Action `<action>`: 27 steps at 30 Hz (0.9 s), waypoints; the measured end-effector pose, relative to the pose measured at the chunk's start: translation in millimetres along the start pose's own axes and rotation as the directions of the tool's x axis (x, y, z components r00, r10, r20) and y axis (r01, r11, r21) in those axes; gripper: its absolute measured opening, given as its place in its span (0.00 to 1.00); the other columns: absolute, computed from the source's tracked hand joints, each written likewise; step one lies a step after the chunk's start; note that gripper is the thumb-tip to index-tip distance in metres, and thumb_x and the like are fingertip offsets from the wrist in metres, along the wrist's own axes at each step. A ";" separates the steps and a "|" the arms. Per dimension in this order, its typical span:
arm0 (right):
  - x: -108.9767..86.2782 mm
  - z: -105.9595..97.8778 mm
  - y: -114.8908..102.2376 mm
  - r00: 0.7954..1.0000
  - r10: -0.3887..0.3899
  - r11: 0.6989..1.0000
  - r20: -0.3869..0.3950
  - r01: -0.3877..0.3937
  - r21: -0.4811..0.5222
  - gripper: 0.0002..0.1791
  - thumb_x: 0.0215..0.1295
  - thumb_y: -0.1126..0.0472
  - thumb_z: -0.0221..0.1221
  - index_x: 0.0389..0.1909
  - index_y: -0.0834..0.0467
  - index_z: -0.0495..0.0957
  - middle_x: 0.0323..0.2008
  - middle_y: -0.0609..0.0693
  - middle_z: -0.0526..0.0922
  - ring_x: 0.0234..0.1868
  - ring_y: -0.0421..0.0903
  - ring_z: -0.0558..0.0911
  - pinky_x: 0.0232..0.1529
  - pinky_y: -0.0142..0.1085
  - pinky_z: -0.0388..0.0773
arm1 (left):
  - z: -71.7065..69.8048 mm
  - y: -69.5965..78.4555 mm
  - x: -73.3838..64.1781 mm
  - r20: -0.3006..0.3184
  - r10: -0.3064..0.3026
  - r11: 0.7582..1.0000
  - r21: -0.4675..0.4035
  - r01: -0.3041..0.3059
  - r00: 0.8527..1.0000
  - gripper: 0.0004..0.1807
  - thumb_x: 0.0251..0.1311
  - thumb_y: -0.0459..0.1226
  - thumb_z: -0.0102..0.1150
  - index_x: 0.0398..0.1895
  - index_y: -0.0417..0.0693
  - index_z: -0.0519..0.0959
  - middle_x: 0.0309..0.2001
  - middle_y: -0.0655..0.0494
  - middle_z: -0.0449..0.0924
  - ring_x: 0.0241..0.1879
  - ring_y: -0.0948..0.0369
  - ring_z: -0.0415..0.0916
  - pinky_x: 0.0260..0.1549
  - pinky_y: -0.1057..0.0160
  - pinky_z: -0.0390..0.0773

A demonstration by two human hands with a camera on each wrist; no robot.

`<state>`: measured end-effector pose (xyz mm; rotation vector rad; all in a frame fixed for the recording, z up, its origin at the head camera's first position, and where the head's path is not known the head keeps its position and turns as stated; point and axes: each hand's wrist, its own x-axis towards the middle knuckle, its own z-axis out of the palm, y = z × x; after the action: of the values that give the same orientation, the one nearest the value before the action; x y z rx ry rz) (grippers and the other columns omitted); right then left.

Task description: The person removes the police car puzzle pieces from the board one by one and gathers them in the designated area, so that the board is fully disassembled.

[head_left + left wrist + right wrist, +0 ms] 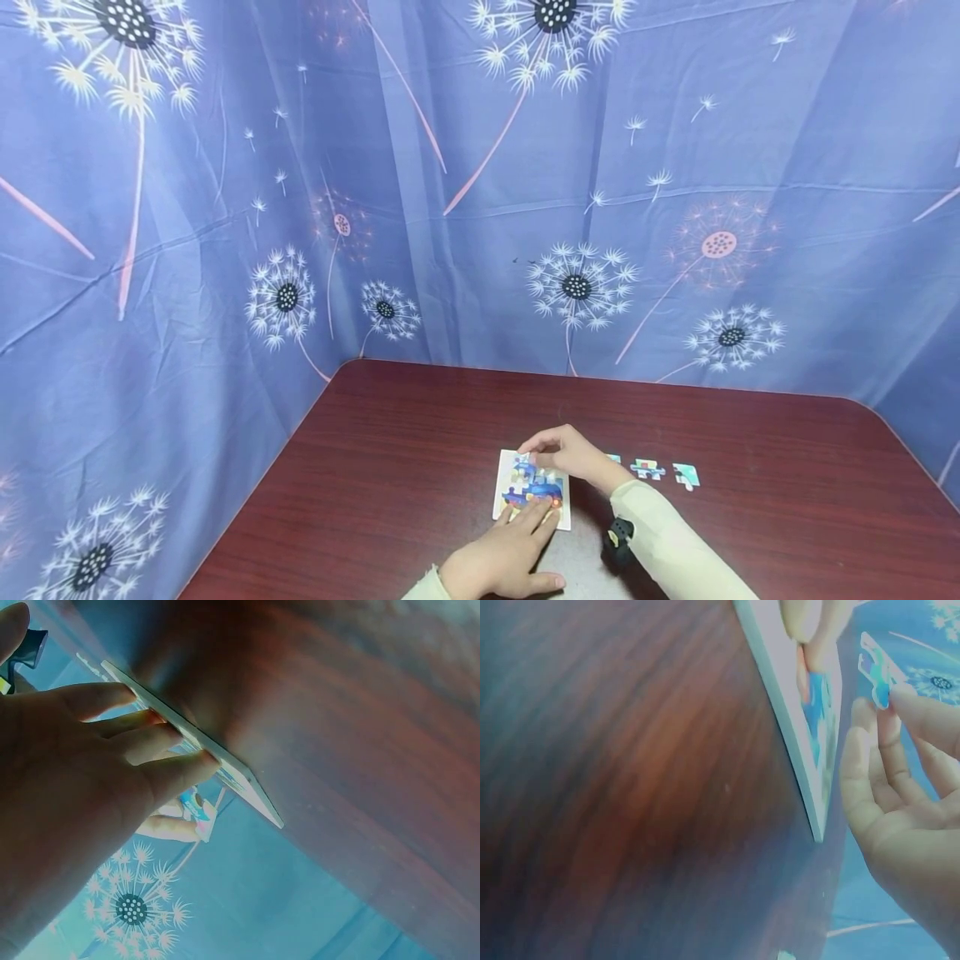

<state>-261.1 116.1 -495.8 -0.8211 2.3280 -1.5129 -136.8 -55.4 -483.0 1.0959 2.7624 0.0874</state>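
A jigsaw puzzle board (566,521) with a pale border and a partly filled blue picture lies on the table. My left hand (502,560) rests on its near part, fingers stretched out and thumb spread to the right. In the left wrist view those fingertips (206,759) press along the board's edge. Over the far side of the board, my right hand (576,457) pinches a puzzle piece (880,681) between thumb and fingertips. The right wrist view has this piece tilted, raised off the board. Part of the board's picture is hidden under both hands.
Loose puzzle pieces lie right of the board: one partly hidden behind the right forearm, a middle piece (648,469) and an outer piece (686,476). A black wrist device (618,537) sits below the right sleeve. A blue dandelion curtain (480,275) hangs behind the dark red table (360,483).
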 end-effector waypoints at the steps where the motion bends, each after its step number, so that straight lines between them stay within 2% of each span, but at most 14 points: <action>1: -1.0 -1.8 -0.8 1.000 0.004 1.000 -0.002 -0.004 0.006 0.10 0.64 0.69 0.59 0.43 0.69 0.82 0.40 0.62 0.85 0.38 0.48 0.82 0.37 0.33 0.79 | -0.5 0.2 -0.1 0.004 -0.002 1.000 -0.003 0.002 1.000 0.44 0.62 0.63 0.48 0.73 0.47 0.58 0.75 0.52 0.51 0.73 0.58 0.50 0.64 0.48 0.61; 8: -9.5 -13.9 -6.5 0.999 0.029 0.999 -0.020 -0.028 0.036 0.09 0.64 0.70 0.59 0.41 0.72 0.80 0.35 0.64 0.84 0.30 0.49 0.81 0.32 0.44 0.82 | -0.5 0.5 -0.3 0.008 -0.015 1.000 -0.013 0.015 1.000 0.44 0.62 0.63 0.48 0.74 0.47 0.57 0.74 0.52 0.52 0.73 0.57 0.50 0.65 0.48 0.61; 14: -15.0 -22.8 -6.4 0.998 0.050 0.999 -0.049 -0.050 0.009 0.09 0.63 0.73 0.57 0.41 0.75 0.79 0.35 0.67 0.83 0.30 0.53 0.80 0.33 0.52 0.81 | -0.3 0.9 -0.6 0.020 -0.022 1.000 -0.018 0.023 1.000 0.44 0.62 0.64 0.48 0.74 0.47 0.57 0.75 0.53 0.51 0.73 0.57 0.49 0.65 0.47 0.61; 22: -26.9 -36.0 -8.6 0.992 0.097 0.995 -0.074 -0.098 -0.007 0.09 0.64 0.66 0.60 0.42 0.67 0.81 0.36 0.57 0.84 0.31 0.54 0.82 0.32 0.47 0.81 | 0.5 1.8 -1.0 -0.002 -0.016 1.000 0.003 0.016 1.000 0.43 0.62 0.63 0.49 0.73 0.47 0.59 0.74 0.53 0.52 0.72 0.58 0.51 0.64 0.48 0.62; 27: -35.0 -46.1 -9.0 0.991 0.105 0.994 -0.080 -0.106 -0.005 0.09 0.64 0.65 0.60 0.42 0.66 0.81 0.35 0.57 0.84 0.31 0.56 0.82 0.31 0.46 0.81 | -0.3 2.2 -1.3 -0.005 -0.012 1.000 -0.003 0.012 1.000 0.43 0.62 0.63 0.49 0.73 0.46 0.60 0.74 0.53 0.52 0.72 0.57 0.51 0.64 0.47 0.62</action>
<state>-252.4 168.5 -471.2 -0.6399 2.3958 -1.5182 -134.5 -54.7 -482.3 1.0792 2.7719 0.0926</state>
